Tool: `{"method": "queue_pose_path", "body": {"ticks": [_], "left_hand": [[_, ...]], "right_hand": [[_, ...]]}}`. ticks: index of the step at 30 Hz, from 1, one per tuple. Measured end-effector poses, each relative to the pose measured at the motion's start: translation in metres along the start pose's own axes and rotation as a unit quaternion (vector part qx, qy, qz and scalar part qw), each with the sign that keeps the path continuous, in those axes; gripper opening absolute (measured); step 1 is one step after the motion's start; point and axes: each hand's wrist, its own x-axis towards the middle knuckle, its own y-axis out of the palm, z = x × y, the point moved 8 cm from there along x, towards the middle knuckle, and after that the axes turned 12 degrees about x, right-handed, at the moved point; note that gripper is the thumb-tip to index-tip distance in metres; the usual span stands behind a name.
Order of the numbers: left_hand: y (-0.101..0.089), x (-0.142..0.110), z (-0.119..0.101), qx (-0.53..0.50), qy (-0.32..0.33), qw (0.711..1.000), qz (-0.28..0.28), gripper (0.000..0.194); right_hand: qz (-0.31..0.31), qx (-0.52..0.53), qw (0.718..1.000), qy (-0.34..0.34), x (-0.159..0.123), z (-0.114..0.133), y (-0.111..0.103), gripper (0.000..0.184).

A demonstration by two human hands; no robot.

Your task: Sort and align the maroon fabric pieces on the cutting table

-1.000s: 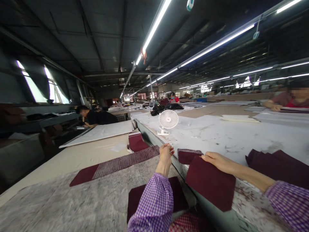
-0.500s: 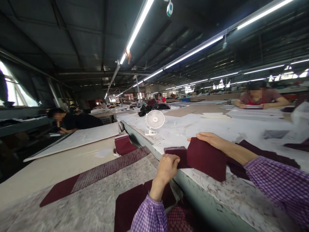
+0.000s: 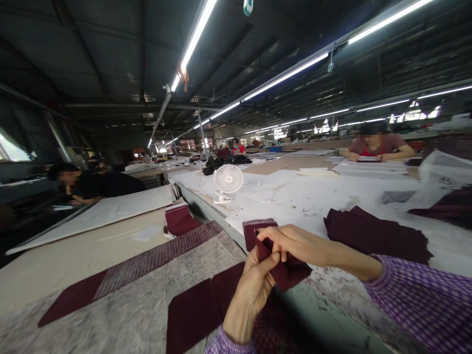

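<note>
Left hand (image 3: 252, 280) and right hand (image 3: 300, 243) both grasp one bent maroon piece (image 3: 289, 275), white fan (image 3: 228, 179) standing beyond their fingers (image 3: 275, 239).

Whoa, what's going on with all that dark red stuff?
A person in purple checked sleeves has a dark red piece, which looks like cloth, between both hands. The left grip and right grip are close together on it, and the piece is bent. A long strip lies to the left, more pieces are piled past the right forearm, and a white fan stands ahead.
</note>
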Motion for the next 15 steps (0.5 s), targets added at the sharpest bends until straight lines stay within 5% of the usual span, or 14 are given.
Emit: {"method": "queue_pose_path", "body": {"ticks": [2, 5, 9, 12, 15], "left_hand": [[-0.007, 0.002, 0.005, 0.032, 0.009, 0.999, -0.038, 0.033], [-0.016, 0.004, 0.008, 0.079, 0.036, 0.991, -0.100, 0.030], [-0.021, 0.004, 0.014, 0.029, -0.003, 0.992, -0.125, 0.032], [-0.023, 0.000, 0.007, -0.025, -0.010, 0.990, -0.140, 0.034], [-0.017, -0.003, 0.002, -0.053, -0.004, 0.991, -0.125, 0.036]], "right_hand": [[0.007, -0.013, 1.000, 0.017, 0.000, -0.004, 0.001, 0.055], [-0.009, -0.180, 0.982, -0.060, -0.001, 0.009, 0.003, 0.039], [-0.150, -0.219, 0.959, -0.096, -0.009, 0.021, -0.021, 0.024], [-0.254, -0.137, 0.957, -0.005, -0.018, 0.003, -0.056, 0.035], [-0.188, -0.025, 0.974, 0.126, -0.022, -0.031, -0.057, 0.048]]}}
